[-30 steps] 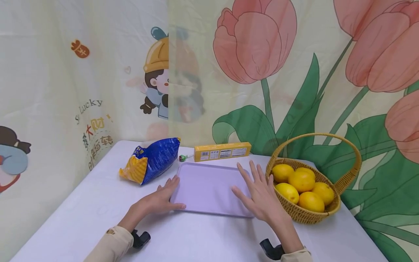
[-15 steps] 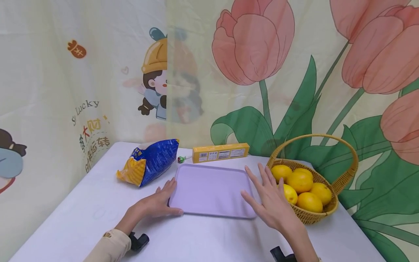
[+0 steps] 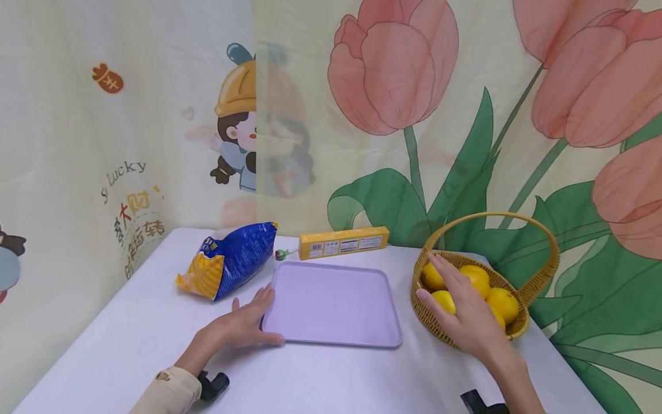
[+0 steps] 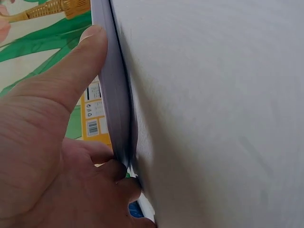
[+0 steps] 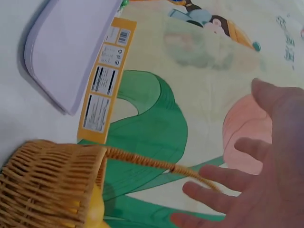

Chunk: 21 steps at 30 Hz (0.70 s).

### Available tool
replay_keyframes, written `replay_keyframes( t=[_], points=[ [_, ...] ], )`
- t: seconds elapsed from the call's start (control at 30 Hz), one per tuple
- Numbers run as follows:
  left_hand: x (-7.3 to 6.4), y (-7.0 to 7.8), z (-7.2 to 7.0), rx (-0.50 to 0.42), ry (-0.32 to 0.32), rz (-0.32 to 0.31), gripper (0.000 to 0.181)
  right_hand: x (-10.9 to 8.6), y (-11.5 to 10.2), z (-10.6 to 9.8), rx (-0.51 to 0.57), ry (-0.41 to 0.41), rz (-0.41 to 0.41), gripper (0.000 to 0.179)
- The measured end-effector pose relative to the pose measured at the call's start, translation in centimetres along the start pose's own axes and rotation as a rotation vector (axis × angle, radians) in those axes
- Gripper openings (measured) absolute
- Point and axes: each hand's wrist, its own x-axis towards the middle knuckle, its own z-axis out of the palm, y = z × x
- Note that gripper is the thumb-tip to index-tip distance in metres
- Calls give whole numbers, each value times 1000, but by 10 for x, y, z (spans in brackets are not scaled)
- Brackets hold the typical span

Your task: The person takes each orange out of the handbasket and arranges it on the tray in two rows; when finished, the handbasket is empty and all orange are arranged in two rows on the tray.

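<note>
My left hand (image 3: 240, 325) lies at the near left corner of a lilac rectangular tray (image 3: 331, 305), its thumb along the front rim and its fingers at the left side. The left wrist view has the thumb against the rim of the tray (image 4: 111, 80). Spread and holding nothing, my right hand (image 3: 470, 313) hovers above the near left part of a wicker basket (image 3: 545, 276) with a tall arched handle. Several yellow lemons (image 3: 501, 305) sit in the basket, partly covered by that hand in the head view. The right wrist view has the fingers apart, in front of the handle (image 5: 142, 159).
A blue and yellow snack bag (image 3: 243, 261) lies behind the tray to the left. Along the back stand a long yellow box (image 3: 343, 242) and, beside it, a small lollipop (image 3: 281, 254). White cloth (image 3: 320, 379) covers the table; a printed curtain hangs behind.
My right hand has moved right, from the tray's right edge to over the basket. My left hand keeps its place at the tray. The head view has shifted slightly.
</note>
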Motion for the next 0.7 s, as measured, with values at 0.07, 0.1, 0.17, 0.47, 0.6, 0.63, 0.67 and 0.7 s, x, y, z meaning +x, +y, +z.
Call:
replay_keyframes(
  t=[0.07, 0.1, 0.17, 0.47, 0.6, 0.63, 0.67, 0.7],
  points=[
    [1, -2, 0, -1, -1, 1, 128, 3, 11, -5, 47, 59, -2, 77],
    [0, -1, 0, -7, 0, -3, 129, 5, 17, -6, 65, 93, -8, 77],
    [-1, -1, -1, -12, -1, -10, 131, 8, 29, -8, 90, 154, -6, 77],
    [-6, 8, -3, 13, 15, -35, 124, 16, 80, -16, 103, 187, 197, 76],
    [-6, 11, -2, 44, 7, -45, 120, 17, 98, -14, 80, 125, 284, 79],
    [-6, 11, -2, 50, 6, -47, 119, 18, 102, -13, 65, 105, 303, 80],
    [-7, 11, -2, 54, 7, -46, 119, 19, 105, -12, 50, 85, 325, 81],
    [-7, 11, -2, 55, 6, -48, 119, 20, 108, -12, 39, 65, 351, 82]
  ],
)
